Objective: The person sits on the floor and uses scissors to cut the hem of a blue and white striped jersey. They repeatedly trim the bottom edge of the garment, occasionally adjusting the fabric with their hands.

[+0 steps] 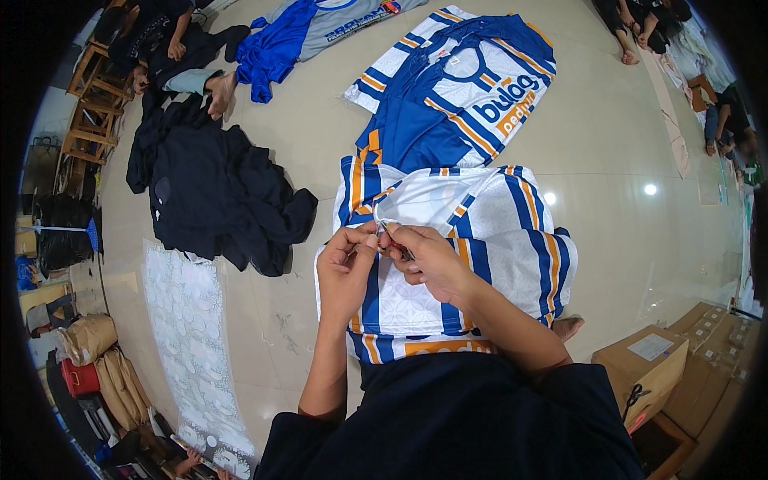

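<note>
wearer's two hands (350, 258) (428, 258), one small tool (407, 254), one grey-and-blue shirt (306, 36), one patterned white sheet (188, 332)

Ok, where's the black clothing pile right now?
In the head view, the black clothing pile lies at upper left on the floor, left of the striped jersey and just above the white patterned sheet.

lap jersey (408, 300): white, blue-orange stripes | piled garments (216, 180): black | floor sheet (192, 320): mottled white-grey | carton (632, 360): brown
</note>
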Available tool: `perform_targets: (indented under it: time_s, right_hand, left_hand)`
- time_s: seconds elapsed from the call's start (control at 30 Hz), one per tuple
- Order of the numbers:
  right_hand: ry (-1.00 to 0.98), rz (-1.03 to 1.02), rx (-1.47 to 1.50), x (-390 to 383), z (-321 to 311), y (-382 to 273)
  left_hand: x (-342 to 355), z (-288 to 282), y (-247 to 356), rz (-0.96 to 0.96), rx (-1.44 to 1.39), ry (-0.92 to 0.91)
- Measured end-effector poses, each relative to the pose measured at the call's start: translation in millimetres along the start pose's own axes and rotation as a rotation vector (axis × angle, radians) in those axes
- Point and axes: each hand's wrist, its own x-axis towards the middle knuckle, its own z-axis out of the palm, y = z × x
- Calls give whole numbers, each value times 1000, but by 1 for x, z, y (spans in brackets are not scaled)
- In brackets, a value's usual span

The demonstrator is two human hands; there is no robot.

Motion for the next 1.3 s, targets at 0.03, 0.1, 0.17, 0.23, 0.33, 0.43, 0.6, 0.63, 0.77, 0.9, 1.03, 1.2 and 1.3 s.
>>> perform_targets:
  time_s: [0.03, 0.1, 0.17, 0.23, 0.33, 0.43, 0.6, 0.63, 0.77, 0.9, 1.03, 1.2, 1.3]
  right_hand:
    - [-2, 3, 1, 0, 0, 0]
    - [-6, 8, 2, 1, 0, 0]
    - [-1, 9, -7, 1, 0, 0]
    - [4, 10, -18, 1, 0, -1]
    - [14, 12, -39, 1, 1, -1]
    - [22, 17, -54, 1, 0, 0]
    - [8, 26, -25, -5, 3, -2]
    - [1, 20, -26, -5, 2, 0]
    - [-6, -2, -16, -3, 2, 2]
    - [-3, -14, -16, -2, 2, 3]
    - [24, -14, -40, -1, 4, 4]
    - [23, -20, -70, -2, 2, 4]
    - [0, 14, -46, -6, 4, 4]
  left_hand:
    - [0, 0, 1, 5, 5, -2]
    - [0, 0, 1, 13, 8, -14]
    - [0, -2, 0, 19, 6, -31]
    - [0, -3, 1, 18, 18, -34]
    - [0, -3, 2, -2, 19, -26]
    - [0, -4, 1, 7, 15, -20]
    - [1, -12, -3, -10, -57, -31]
    - [2, -13, -4, -25, -78, -28]
    - [1, -10, 1, -48, -90, -16]
    - [0, -12, 1, -27, -57, -52]
    - [0, -9, 4, -11, -14, -51]
    - [-1, -7, 5, -32, -40, -5]
    - [1, -12, -1, -59, -132, 23]
